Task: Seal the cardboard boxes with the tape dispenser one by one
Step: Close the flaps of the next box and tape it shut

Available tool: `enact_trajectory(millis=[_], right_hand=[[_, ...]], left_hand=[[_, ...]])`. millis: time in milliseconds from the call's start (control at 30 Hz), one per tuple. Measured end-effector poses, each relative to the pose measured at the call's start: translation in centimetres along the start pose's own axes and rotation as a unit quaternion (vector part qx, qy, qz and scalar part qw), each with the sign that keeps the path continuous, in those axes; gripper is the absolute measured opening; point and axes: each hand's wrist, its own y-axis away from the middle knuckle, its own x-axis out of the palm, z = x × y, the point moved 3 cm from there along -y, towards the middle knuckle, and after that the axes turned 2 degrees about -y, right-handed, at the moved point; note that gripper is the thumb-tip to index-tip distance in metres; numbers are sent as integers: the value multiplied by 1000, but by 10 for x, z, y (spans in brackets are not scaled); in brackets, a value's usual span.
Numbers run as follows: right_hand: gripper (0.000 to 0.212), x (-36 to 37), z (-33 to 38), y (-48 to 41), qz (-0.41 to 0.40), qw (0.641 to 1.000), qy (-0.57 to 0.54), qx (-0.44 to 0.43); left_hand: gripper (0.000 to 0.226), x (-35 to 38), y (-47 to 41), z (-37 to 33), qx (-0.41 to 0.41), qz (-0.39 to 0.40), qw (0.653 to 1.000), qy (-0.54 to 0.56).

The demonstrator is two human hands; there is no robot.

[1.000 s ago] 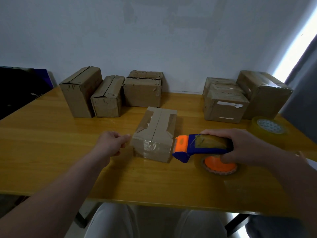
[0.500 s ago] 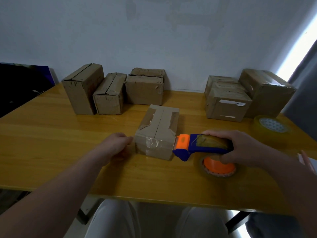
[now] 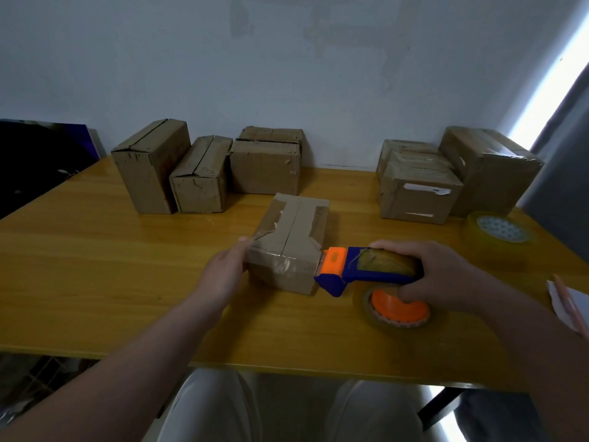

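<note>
Starting a tape run on the centre box on the table: right hand grips the tape dispenser, orange head touching the box's near right corner. Left hand braces its left side, fingers hidden, grip unclear. Next likely needs tape drawn along the top seam.

On the tabletop before me, the middle box lies at the centre. My left hand touches its near left corner. To its right lies the tape dispenser in my right hand, its head touching the box's near right corner. Behind, along the wall, three boxes stand at left and a cluster of boxes at right. A spare tape roll lies just before that cluster.
</note>
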Motion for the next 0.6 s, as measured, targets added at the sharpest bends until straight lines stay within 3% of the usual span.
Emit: enact_trajectory(millis=[100, 167, 233, 333, 433, 600], right_hand=[[78, 4, 6, 1, -6, 1000, 1, 4], [75, 9, 11, 0, -12, 1000, 2, 1], [75, 14, 16, -3, -18, 1000, 0, -1], [78, 20, 22, -8, -19, 1000, -2, 5], [79, 24, 26, -10, -20, 1000, 2, 2], [80, 24, 25, -10, -12, 1000, 12, 0]], left_hand=[[63, -4, 1, -3, -5, 23, 998, -59], [64, -8, 4, -14, 68, -18, 979, -189], [66, -4, 10, -29, 179, -34, 926, -330], [65, 11, 15, -39, 293, 57, 842, -449], [65, 20, 16, -38, 335, 147, 784, -501], [70, 20, 14, -38, 330, 146, 764, -535]])
